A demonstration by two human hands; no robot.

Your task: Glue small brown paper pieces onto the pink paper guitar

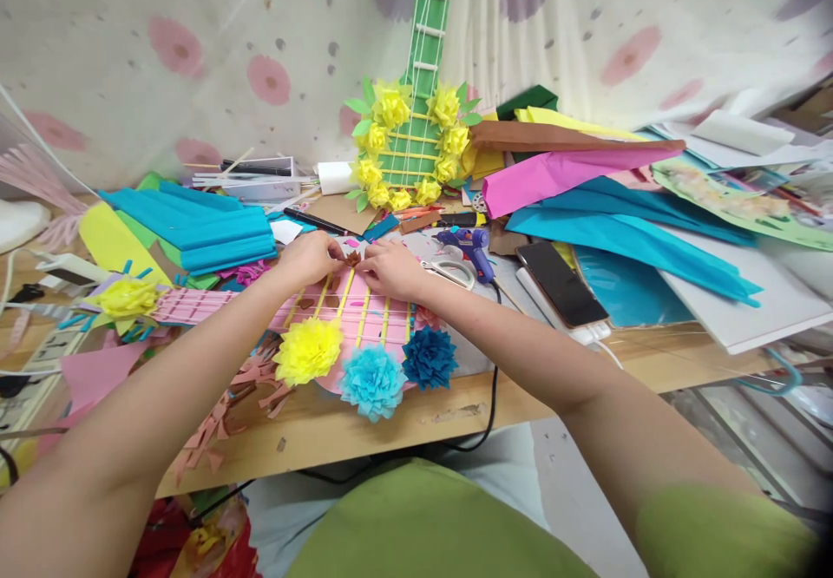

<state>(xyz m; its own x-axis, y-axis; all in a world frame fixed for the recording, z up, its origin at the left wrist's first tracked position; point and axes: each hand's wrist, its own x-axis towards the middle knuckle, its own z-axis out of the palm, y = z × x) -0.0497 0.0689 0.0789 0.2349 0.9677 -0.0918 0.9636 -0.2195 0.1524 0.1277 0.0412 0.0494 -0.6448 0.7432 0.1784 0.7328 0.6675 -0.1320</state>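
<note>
A pink paper guitar (338, 300) with yellow strips and strings lies across the table under my hands. Yellow (309, 351), light blue (373, 383) and dark blue (430, 357) paper flowers sit along its near edge. At its far edge is a small crumpled brown paper piece (352, 259). My left hand (311, 257) pinches this piece from the left, fingers closed. My right hand (391, 270) closes on it from the right; its fingertips are partly hidden. Another yellow paper flower (128, 297) sits at the end of the guitar's neck.
A green paper guitar (416, 157) with yellow flowers leans against the curtain. Scissors (452, 273), a blue glue gun (469, 248) and a phone (563, 283) lie to the right. Blue paper (201, 226) is piled at left, pink paper scraps (212, 426) near the front edge.
</note>
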